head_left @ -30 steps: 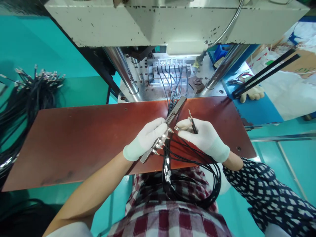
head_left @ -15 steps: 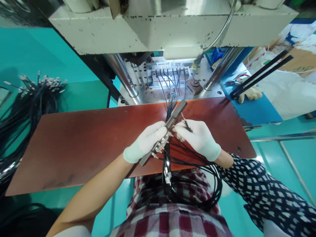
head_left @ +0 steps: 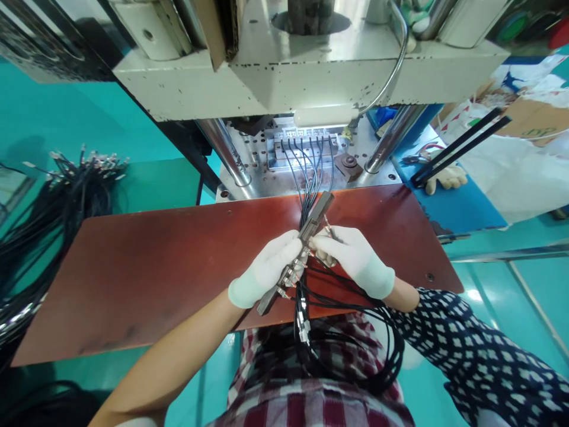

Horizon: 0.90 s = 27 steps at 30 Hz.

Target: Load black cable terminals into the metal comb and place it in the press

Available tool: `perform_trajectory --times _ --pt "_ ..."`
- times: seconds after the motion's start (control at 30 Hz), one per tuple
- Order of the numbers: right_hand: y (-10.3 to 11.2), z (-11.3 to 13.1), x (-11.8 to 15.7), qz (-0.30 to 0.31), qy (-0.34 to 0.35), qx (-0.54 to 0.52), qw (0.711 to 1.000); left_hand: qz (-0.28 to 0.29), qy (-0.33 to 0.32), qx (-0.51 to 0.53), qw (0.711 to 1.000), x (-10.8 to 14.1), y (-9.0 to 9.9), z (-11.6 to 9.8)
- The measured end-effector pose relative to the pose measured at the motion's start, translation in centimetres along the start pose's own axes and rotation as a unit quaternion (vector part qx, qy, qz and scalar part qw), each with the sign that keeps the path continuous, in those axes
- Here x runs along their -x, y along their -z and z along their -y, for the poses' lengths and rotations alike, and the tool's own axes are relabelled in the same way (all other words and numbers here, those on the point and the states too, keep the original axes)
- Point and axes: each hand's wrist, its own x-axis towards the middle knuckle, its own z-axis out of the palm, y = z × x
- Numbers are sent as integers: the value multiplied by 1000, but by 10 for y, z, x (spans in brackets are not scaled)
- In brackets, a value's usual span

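My left hand (head_left: 271,264), in a white glove, is wrapped round a long dark metal bar (head_left: 320,209) that lies diagonally above the board. Several metal cable ends (head_left: 291,276) sit in a row along the bar's lower part. The gloved fingers of my right hand (head_left: 355,255) are pinched at the bar's side, holding a black cable whose copper-coloured tip (head_left: 328,220) sticks up. More black cables (head_left: 347,301) run from the bar beneath my right hand and loop over my lap. A separate bundle of cables (head_left: 310,198) passes under the bar.
A reddish-brown board (head_left: 146,261) spans the front. Behind it, cables enter a metal fixture (head_left: 278,154) between the press posts, under a cream press beam (head_left: 262,89). A cable pile (head_left: 84,184) lies left; a glove (head_left: 448,177) and black rods (head_left: 466,145) are right.
The camera view has tilted, so the press and board appear lower. My right fingers have moved closer against the bar with the cable end.
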Motion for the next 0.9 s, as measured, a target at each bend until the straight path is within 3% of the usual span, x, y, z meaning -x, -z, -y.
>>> perform_trajectory --times 0.13,0.3,0.43,0.57,0.67,0.9 --pt "1 5 -3 2 -10 -7 1000 -1 42 86 995 -2 0 5" --pt "1 4 -1 0 5 6 1000 2 22 55 998 -1 2 2" --pt "-1 2 1 -11 5 50 999 5 -20 -74 997 3 3 -4" --pt "-3 -4 -1 -58 51 164 983 -42 -58 -233 970 3 2 -4" --pt "-3 -12 -2 -62 71 179 979 -29 -39 -183 982 2 1 -4" --pt "0 -10 4 -114 61 92 987 4 9 -51 999 2 5 -6"
